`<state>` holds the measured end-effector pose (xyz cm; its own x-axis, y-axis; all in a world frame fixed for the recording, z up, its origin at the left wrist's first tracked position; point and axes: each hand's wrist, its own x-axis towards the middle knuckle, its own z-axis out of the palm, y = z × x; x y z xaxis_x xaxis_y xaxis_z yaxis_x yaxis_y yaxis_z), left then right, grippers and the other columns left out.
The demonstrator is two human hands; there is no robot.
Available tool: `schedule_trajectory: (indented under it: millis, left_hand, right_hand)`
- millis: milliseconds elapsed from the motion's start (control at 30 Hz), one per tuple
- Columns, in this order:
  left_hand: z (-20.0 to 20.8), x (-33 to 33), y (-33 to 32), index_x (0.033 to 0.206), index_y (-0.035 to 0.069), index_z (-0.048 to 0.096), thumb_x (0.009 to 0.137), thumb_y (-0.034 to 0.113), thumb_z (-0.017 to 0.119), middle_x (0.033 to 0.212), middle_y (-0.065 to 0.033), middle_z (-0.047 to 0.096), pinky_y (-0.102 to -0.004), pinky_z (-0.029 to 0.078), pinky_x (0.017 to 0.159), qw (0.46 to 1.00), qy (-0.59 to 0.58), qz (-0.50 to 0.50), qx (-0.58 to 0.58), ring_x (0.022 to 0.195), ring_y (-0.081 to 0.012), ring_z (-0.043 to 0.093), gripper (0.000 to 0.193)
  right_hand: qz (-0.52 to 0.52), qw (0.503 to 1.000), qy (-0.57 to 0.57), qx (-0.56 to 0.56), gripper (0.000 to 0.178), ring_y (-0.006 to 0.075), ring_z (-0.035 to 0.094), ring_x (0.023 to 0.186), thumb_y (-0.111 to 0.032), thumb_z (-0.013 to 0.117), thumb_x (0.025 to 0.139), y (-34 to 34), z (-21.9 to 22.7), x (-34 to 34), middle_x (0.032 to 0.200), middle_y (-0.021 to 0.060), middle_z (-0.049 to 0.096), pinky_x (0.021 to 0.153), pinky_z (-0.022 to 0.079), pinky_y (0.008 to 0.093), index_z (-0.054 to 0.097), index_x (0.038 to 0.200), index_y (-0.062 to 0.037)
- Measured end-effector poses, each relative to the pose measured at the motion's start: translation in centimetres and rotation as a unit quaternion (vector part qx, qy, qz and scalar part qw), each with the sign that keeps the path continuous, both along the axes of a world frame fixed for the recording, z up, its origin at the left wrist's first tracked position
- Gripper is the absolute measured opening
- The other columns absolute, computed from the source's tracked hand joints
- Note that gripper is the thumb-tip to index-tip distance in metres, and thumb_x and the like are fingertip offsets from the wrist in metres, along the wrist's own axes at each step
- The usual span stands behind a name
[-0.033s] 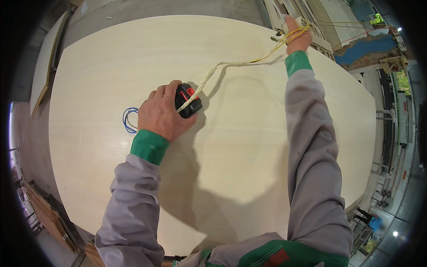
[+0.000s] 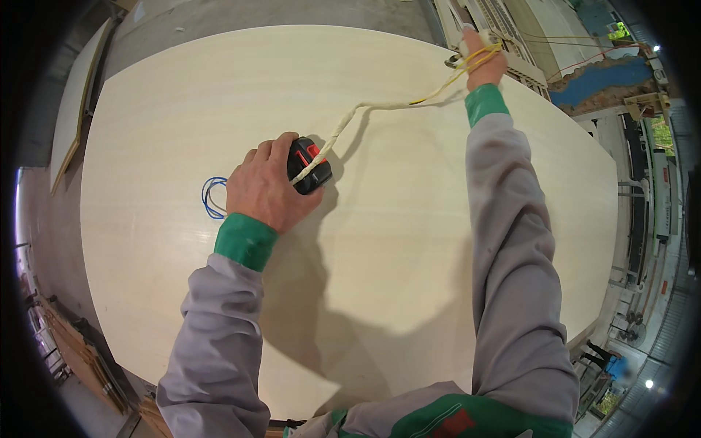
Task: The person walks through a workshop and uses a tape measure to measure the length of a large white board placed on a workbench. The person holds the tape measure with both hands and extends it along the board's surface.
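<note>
Clasps, with fingers and thumb of the left hand (image 2: 266,186) bent around one side, a black-and-red device (image 2: 315,178) resting on the pale panel (image 2: 394,241). Has a wrapped cord (image 2: 342,128) laid across the device toward the right hand (image 2: 488,71), with yellow wires (image 2: 475,57) looped over that hand; cannot tell how far closed. Beside the left wrist, coiled blue wire (image 2: 205,193).

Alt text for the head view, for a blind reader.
A person's left hand holds a black-and-red device on a broad pale board; a pale cable runs over it toward the right hand, crossed by yellow wires, at the far edge. A blue wire loop lies beside the left hand.
</note>
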<state>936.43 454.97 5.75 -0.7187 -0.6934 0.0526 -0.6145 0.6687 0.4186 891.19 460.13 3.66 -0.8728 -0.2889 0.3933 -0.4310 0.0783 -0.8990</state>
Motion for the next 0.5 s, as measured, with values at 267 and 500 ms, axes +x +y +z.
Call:
schedule_trajectory:
  millis: [267, 500]
  left_hand:
    - [-0.7, -0.4, -0.4, 0.134, 0.012, 0.061, 0.075, 0.034, 0.087, 0.118, -0.0119, 0.071, -0.0449, 0.060, 0.089, 1.000, 0.010, -0.001, -0.018, 0.109, -0.0314, 0.071, 0.068]
    - [-1.2, -0.4, -0.5, 0.137, 0.013, 0.061, 0.073, 0.034, 0.088, 0.121, -0.0110, 0.071, -0.0446, 0.059, 0.091, 1.000, 0.018, 0.005, -0.011, 0.110, -0.0318, 0.070, 0.072]
  right_hand:
    - [0.035, 0.996, -0.027, -0.078, 0.049, 0.0225, 0.071, 0.087, -0.030, 0.093, 0.080, -1.7, 0.1, -0.9, 0.102, 0.0104, 0.078, 0.083, 0.057, 0.0372, 0.074, 0.109, 0.0053]
    - [0.007, 0.994, -0.091, -0.060, 0.045, 0.0224, 0.069, 0.085, -0.027, 0.094, 0.079, -2.5, -0.2, 0.1, 0.099, 0.0092, 0.077, 0.081, 0.056, 0.0381, 0.074, 0.106, 0.0033]
